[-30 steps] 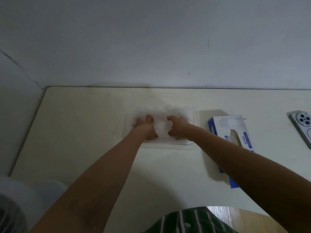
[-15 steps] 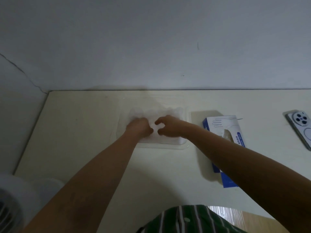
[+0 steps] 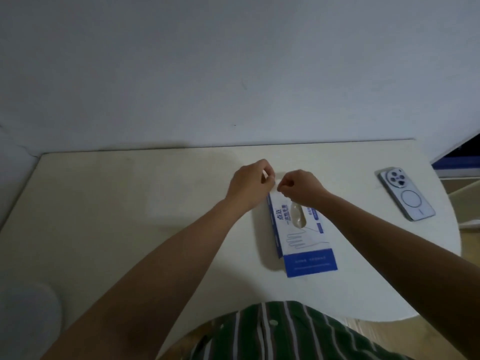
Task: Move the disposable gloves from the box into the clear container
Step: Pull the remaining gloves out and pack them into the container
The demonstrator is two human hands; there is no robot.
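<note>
The blue and white glove box [image 3: 302, 239] lies flat on the table, its long side pointing away from me, with an oval opening on top. My left hand [image 3: 249, 183] and my right hand [image 3: 302, 187] are both at its far end, fingers curled. Each pinches the box's far edge; a small white flap shows between my left fingers. No clear container and no loose gloves are in view.
A phone [image 3: 406, 196] lies camera side up at the table's right. The cream table [image 3: 117, 209] meets the wall at the back and curves off at the right. A white rounded object [image 3: 26, 323] sits at the lower left. A dark blue item [image 3: 457, 158] is at the right edge.
Both hands have left the pile of gloves in the clear container and moved right to the far end of the box. The container is out of sight and the box points the other way.
</note>
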